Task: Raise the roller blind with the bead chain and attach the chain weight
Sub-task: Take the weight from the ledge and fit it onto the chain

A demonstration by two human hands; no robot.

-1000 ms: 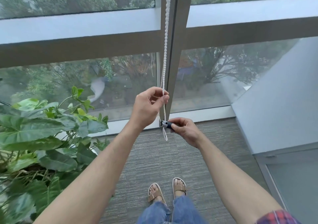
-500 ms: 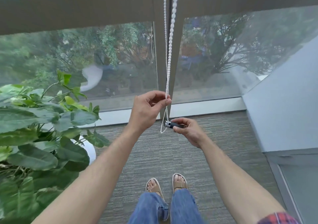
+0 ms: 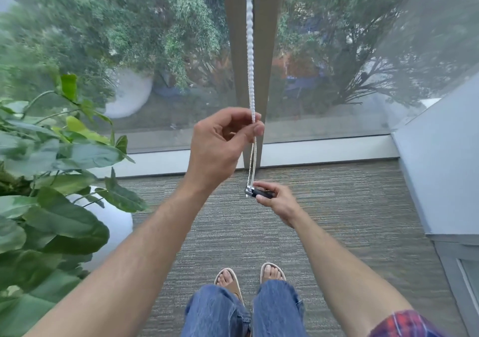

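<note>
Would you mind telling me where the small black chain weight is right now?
In the head view, the small black chain weight sits just right of centre, pinched in the right hand at the bottom of the white bead chain, below the left hand.

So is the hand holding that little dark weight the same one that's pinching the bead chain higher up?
No: the left hand pinches the bead chain, while the right hand holds the dark chain weight lower down.
</note>
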